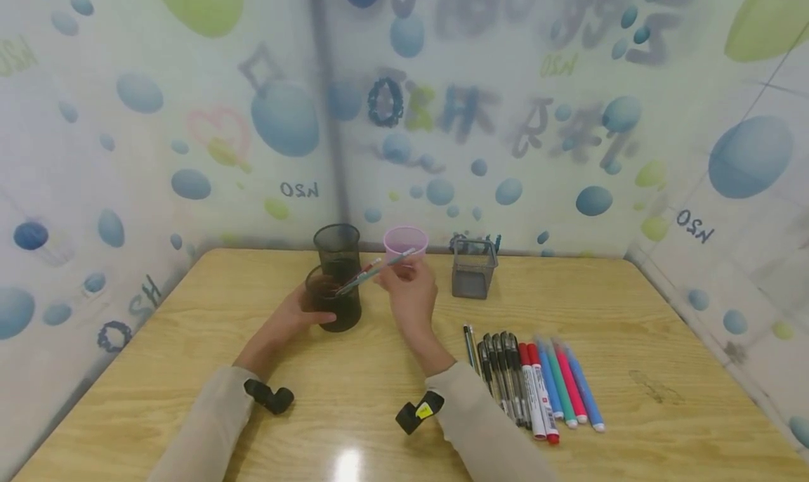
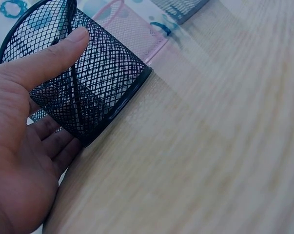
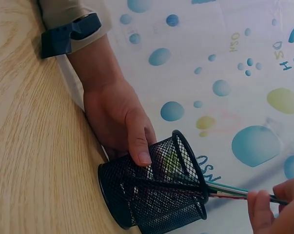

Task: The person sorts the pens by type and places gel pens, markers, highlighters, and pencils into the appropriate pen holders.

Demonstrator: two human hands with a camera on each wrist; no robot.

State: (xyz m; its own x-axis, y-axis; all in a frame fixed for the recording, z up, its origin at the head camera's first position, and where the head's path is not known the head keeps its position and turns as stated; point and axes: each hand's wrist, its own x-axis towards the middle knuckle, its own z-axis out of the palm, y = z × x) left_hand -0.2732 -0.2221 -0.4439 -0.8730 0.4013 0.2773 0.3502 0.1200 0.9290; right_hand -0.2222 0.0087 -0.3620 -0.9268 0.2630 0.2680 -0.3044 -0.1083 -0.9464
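Observation:
My left hand (image 1: pixel 305 309) grips a round black mesh pen cup (image 1: pixel 346 312) that stands on the table, thumb on the near side and fingers round the other. In the left wrist view the cup (image 2: pixel 110 68) shows its mesh wall and solid base rim. Above its mouth my right hand (image 1: pixel 413 296) pinches a few thin pencils (image 1: pixel 369 274), some teal and red. They slant down to the left, and in the right wrist view the lower ends of the pencils (image 3: pixel 229 189) pass inside the cup's rim. The right palm is hidden.
Behind stand a second black mesh cup (image 1: pixel 337 239), a pink mesh cup (image 1: pixel 405 239) and a square grey mesh holder (image 1: pixel 472 277). Lying at the right are two pencils (image 1: pixel 470 345), several black pens (image 1: pixel 501 359), red-capped white markers (image 1: pixel 534 394) and coloured felt-tips (image 1: pixel 569 383). A patterned wall covering (image 1: pixel 442 159) bounds the table.

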